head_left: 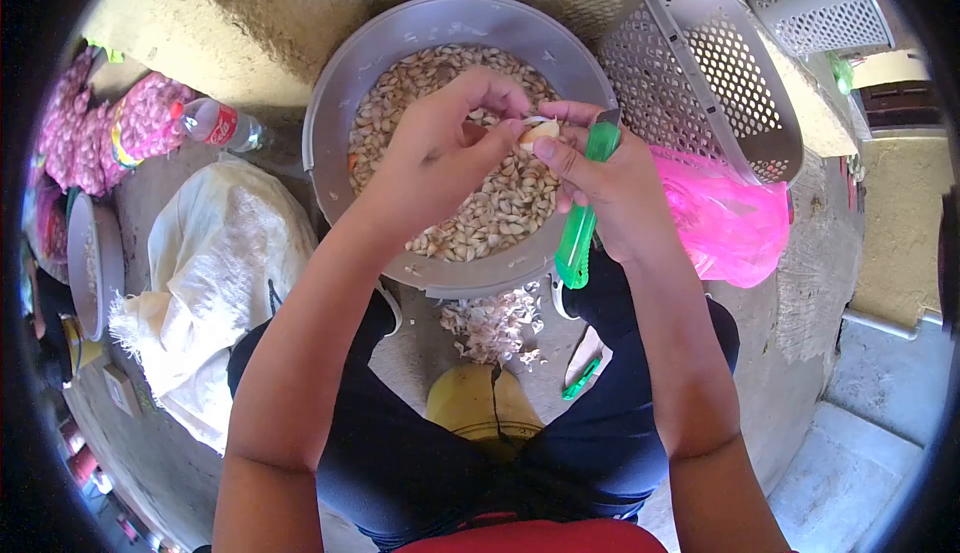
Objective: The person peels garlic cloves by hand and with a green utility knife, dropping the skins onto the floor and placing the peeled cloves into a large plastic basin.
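Note:
Over the basin, a garlic clove (pixel 541 135) sits between my two hands at the fingertips. My left hand (pixel 450 148) is closed, thumb and fingers pinching the clove's near side, where a pale strip of peel shows. My right hand (pixel 615 178) grips the other side of the clove with thumb and finger. The same hand also holds a green box cutter (pixel 576 243) against the palm, its dark blade end pointing up and away. Below, many garlic cloves (pixel 485 223) fill the bottom of a large grey basin (pixel 335 83).
Peelings (pixel 495 323) lie on the floor before a yellow container (pixel 480 403) between my legs. A second green cutter (pixel 581 380) lies nearby. Left are a white sack (pixel 225 243), a Coca-Cola bottle (pixel 222 125) and garlic bags (pixel 150 118); right, a perforated basket (pixel 650 63) and pink bag (pixel 730 218).

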Motion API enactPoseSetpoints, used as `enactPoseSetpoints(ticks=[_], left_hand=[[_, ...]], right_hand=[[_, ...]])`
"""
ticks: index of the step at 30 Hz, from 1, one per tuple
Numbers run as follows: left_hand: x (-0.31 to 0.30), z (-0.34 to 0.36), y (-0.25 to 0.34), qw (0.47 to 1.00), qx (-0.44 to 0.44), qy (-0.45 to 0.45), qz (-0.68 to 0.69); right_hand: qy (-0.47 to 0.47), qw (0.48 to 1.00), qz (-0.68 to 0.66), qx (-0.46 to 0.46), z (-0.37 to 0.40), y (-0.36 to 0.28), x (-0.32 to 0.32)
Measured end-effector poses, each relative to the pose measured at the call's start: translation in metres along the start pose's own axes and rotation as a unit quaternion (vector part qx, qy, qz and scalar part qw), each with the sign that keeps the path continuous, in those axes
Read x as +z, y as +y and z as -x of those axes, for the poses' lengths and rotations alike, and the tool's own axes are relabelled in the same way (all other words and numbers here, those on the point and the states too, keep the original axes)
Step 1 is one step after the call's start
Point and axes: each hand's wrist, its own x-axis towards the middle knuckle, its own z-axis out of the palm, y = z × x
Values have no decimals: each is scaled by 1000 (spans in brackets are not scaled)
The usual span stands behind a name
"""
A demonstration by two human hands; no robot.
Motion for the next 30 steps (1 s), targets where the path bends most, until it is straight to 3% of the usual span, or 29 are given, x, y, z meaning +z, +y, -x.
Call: enactPoseSetpoints(ticks=[4, 7, 10, 13, 30], left_hand=[[-10, 0, 17, 993, -34, -64, -95], [-13, 0, 20, 984, 20, -75, -160], [-15, -2, 10, 989, 59, -74, -117], [-17, -3, 11, 992, 26, -85, -93], [-12, 1, 13, 982, 38, -36, -181]], right_hand=[[-9, 999, -31, 3, 0, -1, -1], [-16, 999, -49, 6, 1, -1, -1], [-28, 998, -47, 10, 1, -1, -2], [-34, 998, -47, 16, 1, -2, -2], [-36, 996, -52, 64, 4, -5, 2]])
